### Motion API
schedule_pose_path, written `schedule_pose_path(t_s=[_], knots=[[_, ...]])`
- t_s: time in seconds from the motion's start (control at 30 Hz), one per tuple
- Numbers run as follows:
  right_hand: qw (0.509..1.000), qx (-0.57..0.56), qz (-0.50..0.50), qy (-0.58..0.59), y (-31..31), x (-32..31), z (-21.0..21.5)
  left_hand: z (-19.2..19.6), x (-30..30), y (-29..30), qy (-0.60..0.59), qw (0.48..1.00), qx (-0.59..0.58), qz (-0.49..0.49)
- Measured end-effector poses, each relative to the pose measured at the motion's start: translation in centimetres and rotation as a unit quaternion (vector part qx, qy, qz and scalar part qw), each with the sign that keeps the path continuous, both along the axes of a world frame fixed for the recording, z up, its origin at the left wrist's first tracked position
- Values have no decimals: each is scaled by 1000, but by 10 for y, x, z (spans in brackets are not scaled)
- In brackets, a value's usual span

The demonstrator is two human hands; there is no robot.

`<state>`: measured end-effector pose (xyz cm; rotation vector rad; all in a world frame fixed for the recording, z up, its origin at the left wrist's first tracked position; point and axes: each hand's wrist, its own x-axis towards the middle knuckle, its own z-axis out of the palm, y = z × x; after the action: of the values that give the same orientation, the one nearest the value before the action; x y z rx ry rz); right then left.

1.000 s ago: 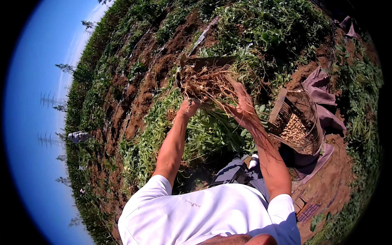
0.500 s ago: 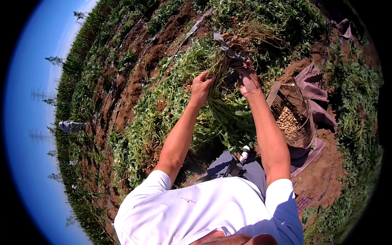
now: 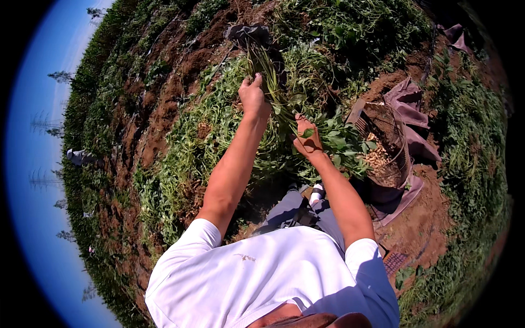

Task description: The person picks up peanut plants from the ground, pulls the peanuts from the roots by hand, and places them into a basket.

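Note:
A bunch of uprooted peanut plants [image 3: 276,101] stretches between my two hands, its stems up at the far end and its leaves spreading to the lower right. My left hand [image 3: 254,95] is closed round the stems near the root end. Closer to me, my right hand [image 3: 308,138] is closed on the leafy part, with a leaf over its fingers. A piece of dark plastic film [image 3: 249,34] hangs at the root end, hiding the roots. Beneath the bunch lies a heap of green peanut plants [image 3: 219,131].
On the right stands a mesh basket [image 3: 403,145] with picked peanuts [image 3: 377,154] in it and a wooden board [image 3: 355,111] at its edge. Purple-brown cloth [image 3: 407,104] lies around it. Bare soil [image 3: 418,218] shows nearer me. Far left, a figure-like pale shape [image 3: 79,157] stands by the crop.
My left hand has moved away from me and slightly left with the bunch. My right hand has come down from the root end to the leafy part. The film has swung to the far left.

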<state>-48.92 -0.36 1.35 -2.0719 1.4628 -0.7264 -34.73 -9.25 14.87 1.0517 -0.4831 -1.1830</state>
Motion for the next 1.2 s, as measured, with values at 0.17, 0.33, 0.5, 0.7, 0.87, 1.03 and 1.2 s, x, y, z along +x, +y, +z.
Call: schedule_pose_path(t_s=[0.17,0.33,0.5,0.7,0.87,1.03,1.2], knots=[[925,129,-5,-358,-5,-37,-14,21,12,24,-112,960,-60,-248],[839,74,-118,-526,-14,-99,-24,-12,64,40,-212,952,32,-217],[627,147,-181,-744,6,-145,3,-64,97,73,-291,939,138,-117],[619,119,-277,-725,24,-171,-19,-89,65,96,-311,950,13,-22],[581,155,-453,-658,76,-301,-11,-149,102,122,-500,817,128,-257],[660,15,-568,-491,253,-569,51,-214,271,278,-603,596,331,-414],[574,64,-743,-338,442,-582,-6,-249,371,490,-573,428,624,-314]])
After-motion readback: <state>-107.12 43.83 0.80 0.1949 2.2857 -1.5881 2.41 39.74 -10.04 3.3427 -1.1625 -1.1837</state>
